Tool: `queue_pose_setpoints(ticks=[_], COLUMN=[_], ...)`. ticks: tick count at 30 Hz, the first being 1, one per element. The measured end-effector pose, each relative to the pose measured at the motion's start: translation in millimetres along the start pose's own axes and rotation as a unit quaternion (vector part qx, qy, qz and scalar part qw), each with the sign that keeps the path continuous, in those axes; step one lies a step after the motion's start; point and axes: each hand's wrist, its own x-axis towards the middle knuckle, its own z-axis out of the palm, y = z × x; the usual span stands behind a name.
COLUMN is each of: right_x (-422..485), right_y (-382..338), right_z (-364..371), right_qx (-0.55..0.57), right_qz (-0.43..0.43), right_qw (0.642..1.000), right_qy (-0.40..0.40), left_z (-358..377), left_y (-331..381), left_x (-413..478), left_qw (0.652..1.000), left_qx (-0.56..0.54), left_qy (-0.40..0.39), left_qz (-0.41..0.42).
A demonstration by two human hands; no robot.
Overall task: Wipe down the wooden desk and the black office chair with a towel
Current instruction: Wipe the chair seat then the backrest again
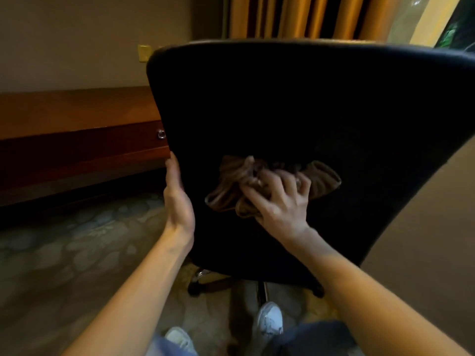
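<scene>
Towel (324, 179) lies bunched under right grip (280, 201), pressed against chair back (308, 104).

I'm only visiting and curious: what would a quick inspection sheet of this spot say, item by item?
Surface: the back of the black chair faces the camera; it is too dark to judge dust or marks.
Job's things: brown towel bunched against the chair back; wooden desk behind the chair to the left, its drawer bearing a ring pull.
Clutter: nothing seen.
Hands: left hand holds the chair's left edge; right hand presses the towel onto the back, fingers bent into it.
Cables: nothing seen.
Surroundings: patterned carpet, orange curtains, a wall plate, the person's pale shoes.
</scene>
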Motion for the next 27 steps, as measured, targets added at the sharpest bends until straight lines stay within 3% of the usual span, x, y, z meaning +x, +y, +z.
queue_pose_setpoints(ticks=[7, 10, 12, 16, 19, 22, 27], right_x=[-140, -181, -188, -133, -37, 75, 169], right_y=[-42, -63, -69, -63, -23, 28, 81], right_z=[45, 40, 35, 9, -33, -95, -123], right_qx=[0.038, 0.08, 0.099, 0.086, 0.07, -0.009, -0.156], right_qz=[-0.106, -0.101, -0.095, -0.069, -0.025, 0.005, 0.04], right_qw=[0.964, 0.915, 0.897, 0.934, 0.986, 1.0, 0.985], right_qy=[-0.243, -0.382, -0.419, -0.341, -0.149, 0.028, 0.054], left_z=[-10, -17, -19, -4, 4, 12, 30], left_y=[-40, -51, -53, -44, -39, -35, -31], left_x=[12, 5, 5, -3, -4, -11, -20], left_qw=[1.0, 0.999, 0.997, 0.997, 0.994, 0.992, 0.994], left_qx=[0.024, 0.033, 0.066, 0.055, 0.021, 0.041, 0.007], left_qy=[-0.006, -0.015, -0.018, -0.012, -0.028, 0.008, -0.026], left_qz=[-0.002, -0.034, -0.043, -0.059, -0.102, -0.118, -0.108])
